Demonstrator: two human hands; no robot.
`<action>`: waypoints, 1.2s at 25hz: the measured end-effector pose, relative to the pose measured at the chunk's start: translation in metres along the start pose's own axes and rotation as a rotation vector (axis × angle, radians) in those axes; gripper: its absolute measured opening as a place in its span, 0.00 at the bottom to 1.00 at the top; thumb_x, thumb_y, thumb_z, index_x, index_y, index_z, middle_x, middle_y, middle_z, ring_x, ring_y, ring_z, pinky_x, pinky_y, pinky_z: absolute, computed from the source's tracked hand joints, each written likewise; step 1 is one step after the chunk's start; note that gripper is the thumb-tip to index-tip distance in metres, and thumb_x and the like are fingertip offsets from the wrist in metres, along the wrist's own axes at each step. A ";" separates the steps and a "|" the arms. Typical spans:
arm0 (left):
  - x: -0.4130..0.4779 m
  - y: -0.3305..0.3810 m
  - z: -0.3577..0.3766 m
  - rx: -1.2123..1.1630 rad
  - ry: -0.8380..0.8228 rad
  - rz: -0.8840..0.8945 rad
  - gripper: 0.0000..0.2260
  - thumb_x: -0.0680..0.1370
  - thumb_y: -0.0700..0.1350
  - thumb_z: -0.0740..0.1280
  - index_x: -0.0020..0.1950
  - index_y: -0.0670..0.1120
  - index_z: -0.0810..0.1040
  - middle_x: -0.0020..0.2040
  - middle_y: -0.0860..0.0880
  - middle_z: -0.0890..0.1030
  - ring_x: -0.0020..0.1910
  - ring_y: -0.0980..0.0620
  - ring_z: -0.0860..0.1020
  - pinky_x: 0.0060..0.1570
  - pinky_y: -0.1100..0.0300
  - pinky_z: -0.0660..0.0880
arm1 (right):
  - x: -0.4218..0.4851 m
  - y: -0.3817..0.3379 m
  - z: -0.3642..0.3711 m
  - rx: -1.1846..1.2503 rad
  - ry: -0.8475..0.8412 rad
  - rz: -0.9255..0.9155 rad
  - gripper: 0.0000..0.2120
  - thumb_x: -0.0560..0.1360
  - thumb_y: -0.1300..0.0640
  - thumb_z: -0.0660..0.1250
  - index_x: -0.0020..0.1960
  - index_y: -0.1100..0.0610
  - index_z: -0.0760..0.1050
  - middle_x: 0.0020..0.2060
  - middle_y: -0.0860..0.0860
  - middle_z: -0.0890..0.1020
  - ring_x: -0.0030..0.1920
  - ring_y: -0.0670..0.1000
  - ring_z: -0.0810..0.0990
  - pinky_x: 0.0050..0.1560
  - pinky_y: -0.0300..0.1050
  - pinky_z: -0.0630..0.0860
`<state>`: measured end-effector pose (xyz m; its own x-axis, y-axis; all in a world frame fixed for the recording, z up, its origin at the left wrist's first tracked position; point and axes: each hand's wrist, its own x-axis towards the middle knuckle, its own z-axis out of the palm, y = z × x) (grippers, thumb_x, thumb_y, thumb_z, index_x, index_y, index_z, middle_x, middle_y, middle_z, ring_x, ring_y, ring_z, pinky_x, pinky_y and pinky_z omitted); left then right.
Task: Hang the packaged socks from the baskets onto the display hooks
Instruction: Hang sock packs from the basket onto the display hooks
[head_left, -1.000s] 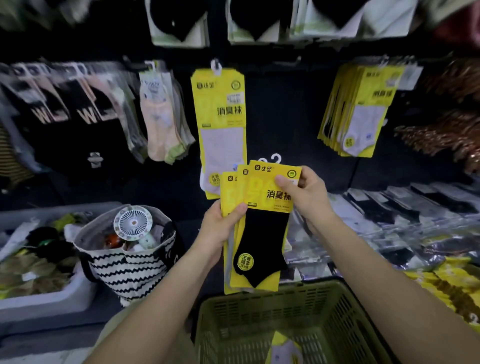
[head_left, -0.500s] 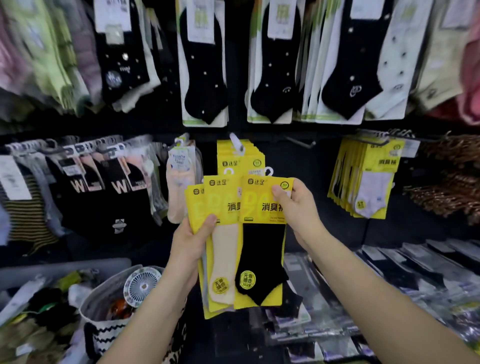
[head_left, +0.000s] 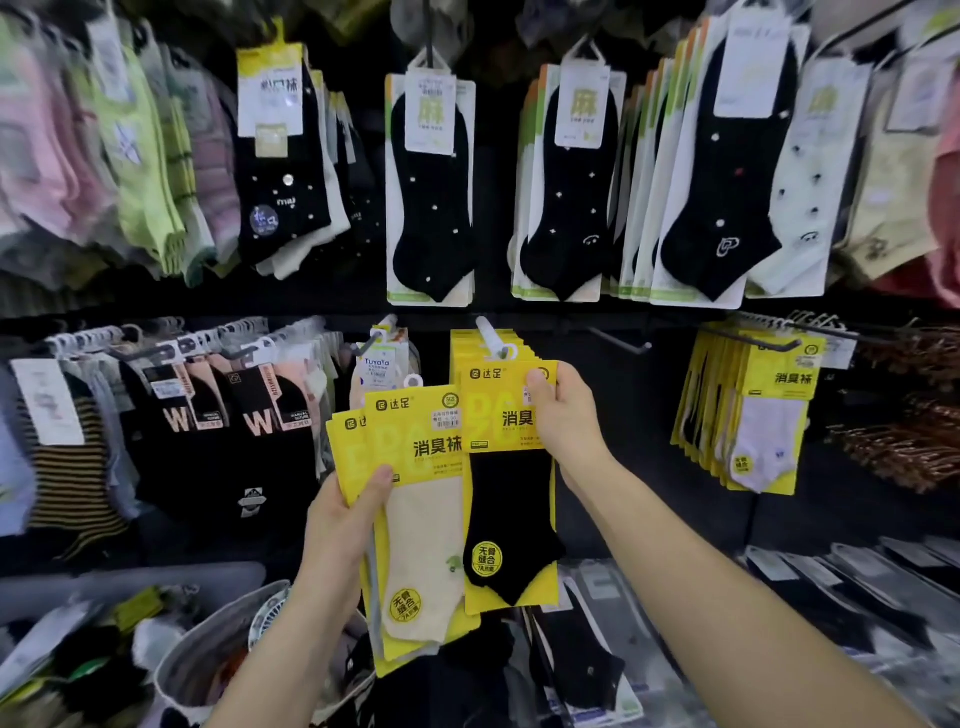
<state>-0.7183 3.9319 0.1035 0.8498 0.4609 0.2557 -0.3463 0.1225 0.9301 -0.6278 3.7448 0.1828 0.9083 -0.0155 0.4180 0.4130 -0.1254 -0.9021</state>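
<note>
Pinching the yellow header of the black-sock pack (head_left: 511, 519) between thumb and fingers, the right hand (head_left: 563, 415) holds it against the hook (head_left: 485, 332) at its 12 o'clock, where matching yellow packs (head_left: 465, 348) already hang. This is likely done to line the hanger loop up with the hook tip (whether it has caught, I cannot tell). At the pack's 9 o'clock the left hand (head_left: 343, 512) grips a fanned stack, beige-sock pack (head_left: 421, 519) in front, clear of the hook and ready to hand.
</note>
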 end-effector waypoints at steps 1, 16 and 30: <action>0.001 0.000 -0.002 0.007 0.013 0.006 0.06 0.76 0.44 0.67 0.52 0.48 0.78 0.49 0.49 0.84 0.45 0.50 0.83 0.41 0.57 0.78 | 0.002 0.000 0.003 -0.026 -0.004 0.004 0.10 0.79 0.53 0.57 0.46 0.58 0.70 0.37 0.46 0.76 0.37 0.47 0.73 0.40 0.47 0.73; -0.022 0.017 0.015 0.061 -0.054 0.052 0.10 0.76 0.44 0.67 0.57 0.47 0.77 0.52 0.48 0.83 0.48 0.51 0.83 0.44 0.56 0.78 | -0.035 0.004 0.003 0.097 0.134 -0.093 0.04 0.76 0.48 0.65 0.45 0.48 0.74 0.42 0.43 0.79 0.43 0.40 0.77 0.41 0.30 0.72; -0.021 -0.004 0.064 0.059 -0.193 -0.026 0.08 0.75 0.44 0.68 0.53 0.45 0.78 0.46 0.49 0.85 0.43 0.53 0.84 0.37 0.63 0.78 | -0.016 -0.019 -0.021 -0.175 -0.067 -0.150 0.08 0.74 0.54 0.68 0.37 0.48 0.78 0.32 0.43 0.78 0.32 0.40 0.76 0.35 0.32 0.72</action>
<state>-0.7092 3.8650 0.1112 0.9204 0.2809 0.2721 -0.3044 0.0778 0.9494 -0.6514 3.7261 0.1955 0.8424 0.0813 0.5327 0.5312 -0.2917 -0.7955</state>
